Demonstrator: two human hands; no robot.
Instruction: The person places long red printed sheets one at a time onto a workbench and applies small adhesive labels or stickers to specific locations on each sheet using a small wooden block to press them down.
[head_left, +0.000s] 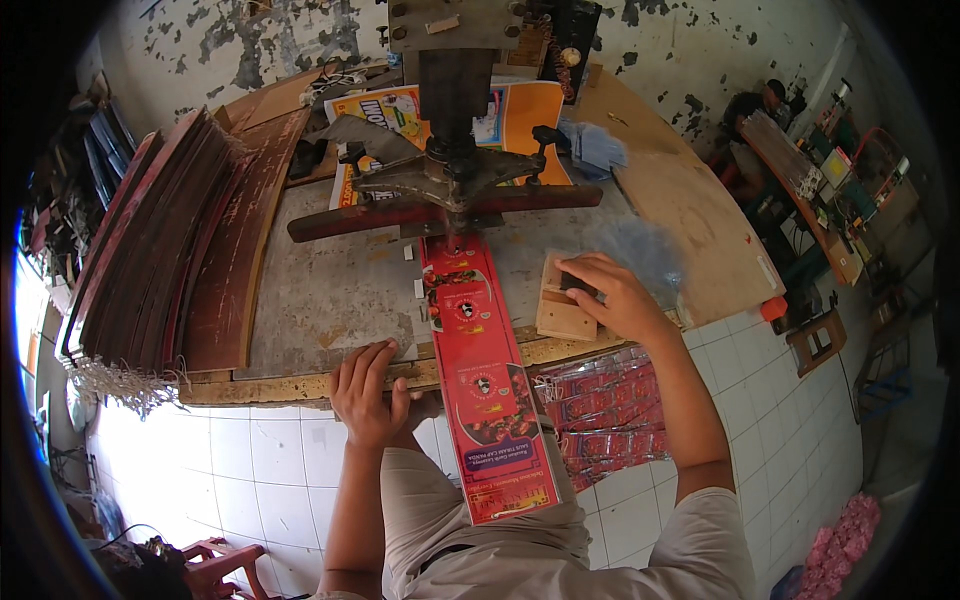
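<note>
A long red printed packaging strip [487, 390] runs from under a metal press head [458, 185], over the table's front edge and down onto my lap. To its left, my left hand [367, 392] rests at the table edge, fingers stretched and thumb apart, holding nothing. On the strip's right lies a wooden block [567, 318] with a dark handle-like piece on top. My right hand [612, 290] bends its fingers over that dark piece, which they partly hide. Small white pieces [419, 289] sit along the strip's left edge.
Tall stacks of dark reddish sheets [150, 260] stand on the table's left. Colourful printed sheets [535, 125] lie behind the press, with clear plastic [640, 255] to the right. More red packaging [610, 410] hangs below the table edge. Another person [750, 130] sits far right.
</note>
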